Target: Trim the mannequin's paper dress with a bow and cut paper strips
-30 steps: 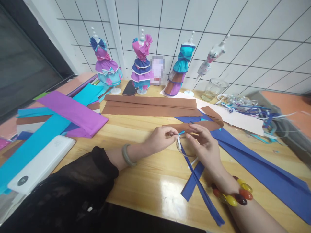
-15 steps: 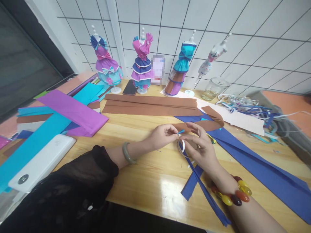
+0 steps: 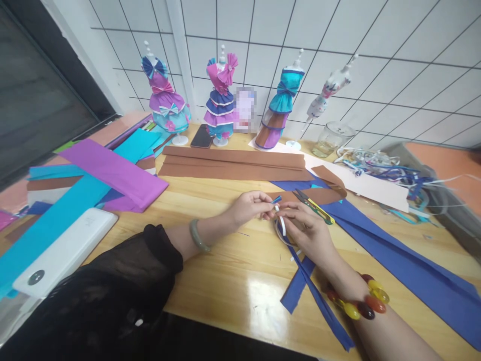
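My left hand (image 3: 250, 208) and my right hand (image 3: 310, 233) meet over the middle of the wooden table (image 3: 233, 265). Both pinch a small folded blue paper piece (image 3: 277, 200) with a thin white strip (image 3: 282, 225) curling below it. Two narrow dark blue paper strips (image 3: 306, 283) trail from under my right hand toward the table's near edge. Small green-handled snips (image 3: 313, 206) lie just past my right fingers on a brown paper strip (image 3: 319, 193). My left wrist wears a green bangle, my right a beaded bracelet.
Long folded brown paper (image 3: 233, 163) lies behind the hands. Purple (image 3: 116, 173) and teal sheets (image 3: 48, 220) and a white power bank (image 3: 62, 255) sit left. Wide blue paper (image 3: 406, 265) runs right. Several dressed mini mannequins (image 3: 221, 95), a phone (image 3: 201, 136), a glass jar (image 3: 330, 138) and ribbon scraps (image 3: 379, 168) stand at the back.
My hands have drawn closer together and shifted slightly away from me. My right fingers have moved off the snips, which now show fully on the brown strip.
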The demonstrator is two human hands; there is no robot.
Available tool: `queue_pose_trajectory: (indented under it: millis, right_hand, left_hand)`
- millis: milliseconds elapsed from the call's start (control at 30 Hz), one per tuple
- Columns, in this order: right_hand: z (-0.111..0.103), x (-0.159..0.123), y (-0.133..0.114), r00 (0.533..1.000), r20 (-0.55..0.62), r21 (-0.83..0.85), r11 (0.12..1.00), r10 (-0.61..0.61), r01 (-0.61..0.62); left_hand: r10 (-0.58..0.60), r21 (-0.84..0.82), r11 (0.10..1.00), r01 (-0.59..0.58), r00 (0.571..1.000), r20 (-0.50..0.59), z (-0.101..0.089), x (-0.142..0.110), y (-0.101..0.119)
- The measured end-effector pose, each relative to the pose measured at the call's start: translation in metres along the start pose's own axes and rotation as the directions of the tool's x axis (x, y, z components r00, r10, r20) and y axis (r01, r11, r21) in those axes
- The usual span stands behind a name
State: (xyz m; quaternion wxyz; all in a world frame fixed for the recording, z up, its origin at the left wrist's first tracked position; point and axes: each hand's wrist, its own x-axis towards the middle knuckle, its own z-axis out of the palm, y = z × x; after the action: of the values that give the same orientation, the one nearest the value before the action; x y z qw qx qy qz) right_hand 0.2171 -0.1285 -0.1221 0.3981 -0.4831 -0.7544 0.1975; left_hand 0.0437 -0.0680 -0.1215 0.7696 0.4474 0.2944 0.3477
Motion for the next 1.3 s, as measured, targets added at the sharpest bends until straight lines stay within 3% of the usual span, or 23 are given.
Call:
queue_pose_trajectory:
  millis: [133, 333, 433, 500, 567, 667, 767, 867, 1000, 1167, 1233, 1300]
  right_hand:
    - [0.001, -0.002, 0.001, 1.000, 0.031, -0.031, 1.000, 0.002, -0.001]
    - [0.002, 0.000, -0.002, 0.998, 0.054, -0.021, 1.000, -0.015, 0.016]
    - [-0.008, 0.003, 0.004, 0.999, -0.037, -0.063, 0.997, 0.039, -0.041]
    - [-0.019, 0.004, 0.012, 0.985, -0.156, -0.201, 0.975, 0.068, -0.099]
    - [-0.031, 0.005, 0.021, 0.976, -0.202, -0.415, 0.896, 0.076, -0.156]
    - [-0.044, 0.004, 0.030, 0.980, -0.116, -0.687, 0.699, 0.162, -0.196]
    - [-0.046, 0.004, 0.031, 0.978, -0.057, -0.805, 0.570, 0.203, -0.165]
    - [-0.045, 0.003, 0.030, 0.982, -0.039, -0.835, 0.534, 0.183, -0.133]
    - [-0.048, 0.004, 0.033, 0.971, -0.107, -0.790, 0.575, 0.212, -0.213]
    - [-0.059, 0.010, 0.025, 0.928, -0.258, -0.462, 0.809, 0.268, -0.362]
    - [-0.062, 0.013, 0.014, 0.917, -0.160, -0.280, 0.874, 0.365, -0.397]
    - [-0.065, 0.014, 0.003, 0.904, 0.018, -0.169, 0.892, 0.428, -0.419]
  left_hand:
    - [-0.058, -0.124, 0.990, 0.061, 0.998, 0.022, -0.001, -0.002, 0.003]
    - [-0.097, -0.147, 0.984, 0.104, 0.994, 0.055, -0.007, 0.001, -0.001]
    - [-0.092, -0.166, 0.981, 0.099, 0.995, 0.048, -0.007, 0.002, -0.002]
    - [-0.100, -0.165, 0.981, 0.104, 0.994, 0.032, -0.007, 0.002, -0.002]
    - [-0.111, -0.153, 0.982, 0.114, 0.994, 0.023, -0.007, 0.002, -0.001]
    - [-0.118, -0.135, 0.983, 0.120, 0.993, 0.024, -0.007, 0.002, -0.002]
    - [-0.118, -0.139, 0.983, 0.121, 0.992, 0.032, -0.008, 0.003, -0.003]
    - [-0.110, -0.136, 0.984, 0.115, 0.993, 0.044, -0.008, 0.003, -0.003]
    - [-0.111, -0.102, 0.988, 0.114, 0.993, 0.038, -0.008, 0.002, -0.002]
    - [-0.126, -0.079, 0.988, 0.130, 0.991, 0.045, -0.009, 0.002, -0.001]
    - [-0.134, -0.082, 0.987, 0.137, 0.990, 0.042, -0.009, 0.002, 0.000]
    - [-0.146, -0.089, 0.985, 0.150, 0.988, 0.049, -0.008, 0.002, 0.000]
